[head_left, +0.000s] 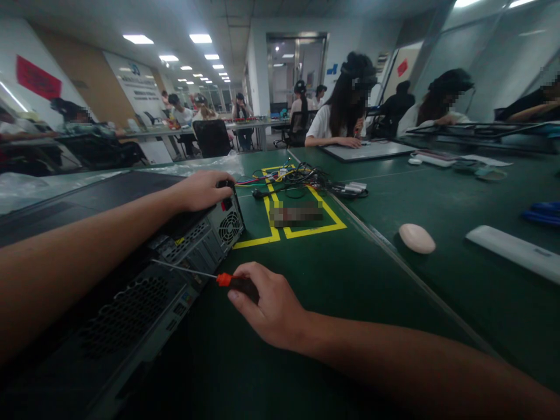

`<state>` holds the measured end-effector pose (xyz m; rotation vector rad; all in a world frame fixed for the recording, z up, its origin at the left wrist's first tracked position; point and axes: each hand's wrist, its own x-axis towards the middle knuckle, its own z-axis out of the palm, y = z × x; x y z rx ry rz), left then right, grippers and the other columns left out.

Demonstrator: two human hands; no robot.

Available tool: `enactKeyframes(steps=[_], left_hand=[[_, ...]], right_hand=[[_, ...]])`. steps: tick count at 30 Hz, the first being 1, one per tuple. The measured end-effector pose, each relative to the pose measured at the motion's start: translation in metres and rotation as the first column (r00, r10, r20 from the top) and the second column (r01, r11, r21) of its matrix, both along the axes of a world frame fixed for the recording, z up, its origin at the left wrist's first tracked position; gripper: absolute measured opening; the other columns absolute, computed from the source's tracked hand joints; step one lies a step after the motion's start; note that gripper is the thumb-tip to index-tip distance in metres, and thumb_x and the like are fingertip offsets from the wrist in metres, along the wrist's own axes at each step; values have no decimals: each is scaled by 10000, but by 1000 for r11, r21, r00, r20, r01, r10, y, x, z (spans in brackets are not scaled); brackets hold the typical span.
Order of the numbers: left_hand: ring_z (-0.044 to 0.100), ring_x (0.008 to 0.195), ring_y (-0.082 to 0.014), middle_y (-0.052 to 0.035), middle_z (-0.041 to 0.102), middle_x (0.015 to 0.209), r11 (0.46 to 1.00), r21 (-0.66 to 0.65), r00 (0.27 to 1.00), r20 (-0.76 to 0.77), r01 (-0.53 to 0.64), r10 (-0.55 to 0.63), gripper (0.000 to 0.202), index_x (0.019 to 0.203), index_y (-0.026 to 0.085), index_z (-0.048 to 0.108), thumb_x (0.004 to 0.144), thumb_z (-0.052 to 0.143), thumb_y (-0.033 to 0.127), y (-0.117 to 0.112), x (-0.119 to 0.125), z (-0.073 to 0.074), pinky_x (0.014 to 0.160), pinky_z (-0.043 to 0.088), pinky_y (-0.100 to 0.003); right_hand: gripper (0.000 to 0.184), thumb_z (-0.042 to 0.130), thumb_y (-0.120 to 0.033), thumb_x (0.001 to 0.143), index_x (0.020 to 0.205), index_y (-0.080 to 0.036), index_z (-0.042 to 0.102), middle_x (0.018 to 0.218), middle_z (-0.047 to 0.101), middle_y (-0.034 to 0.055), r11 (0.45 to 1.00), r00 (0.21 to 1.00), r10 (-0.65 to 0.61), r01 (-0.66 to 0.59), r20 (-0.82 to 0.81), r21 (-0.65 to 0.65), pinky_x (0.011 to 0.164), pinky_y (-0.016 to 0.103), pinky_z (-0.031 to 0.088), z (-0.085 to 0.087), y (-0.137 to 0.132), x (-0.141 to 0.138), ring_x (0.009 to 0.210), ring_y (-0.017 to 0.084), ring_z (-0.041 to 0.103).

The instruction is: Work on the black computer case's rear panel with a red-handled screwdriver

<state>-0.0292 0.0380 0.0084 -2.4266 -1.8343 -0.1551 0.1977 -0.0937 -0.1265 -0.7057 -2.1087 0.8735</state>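
Observation:
A black desktop computer case [87, 195] lies on its side at the left, its rear panel facing me. My left hand [205, 189] lies over the far corner of the case, above the power supply fan [229, 227], with its fingers bent around the edge. In my right hand [271, 303] is a screwdriver [224, 280] with an orange and black handle, gripped between thumb and fingers. Its long thin shaft points left, and its tip is at the rear panel beside the slot covers. Whether the tip sits in a screw I cannot make out.
Yellow tape [312, 232] marks the green table [350, 286] around a blurred object [297, 214]. Bundled cables [306, 178] lie behind it. Rightward are a pale oval object [417, 238] and a white bar [516, 251]. Another person [339, 111] works across the table.

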Motion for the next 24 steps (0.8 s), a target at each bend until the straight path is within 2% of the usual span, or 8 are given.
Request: enactKeyframes(steps=[10,16,24], left_hand=[[666,1174,-312,-120,724,1291,1000,8,1000,9,-8,8,624,1327,171,678,867,392,479,-2,2,0,1042,489,-408],[661,1189,-301,-126,715,1310,1000,4,1000,-8,0,0,644,1341,160,670,870,379,489,0,0,-1,1051,482,-391],[663,1178,-293,-89,728,1288,1000,10,1000,-4,-3,3,595,1328,210,676,879,398,485,2,-2,-2,1044,490,-394]], right_hand=[[187,585,-355,1003,1134,-221,591,986,682,33,1000,1000,-12,12,1,9,723,321,489,-1,0,0,816,181,637],[201,581,-355,1005,1147,-216,606,1009,684,42,1000,1000,-24,24,0,14,772,345,494,1,0,0,870,200,650],[227,506,-355,1053,1139,-192,638,1026,667,58,999,1000,-18,18,4,46,776,351,502,3,0,1,856,194,624]])
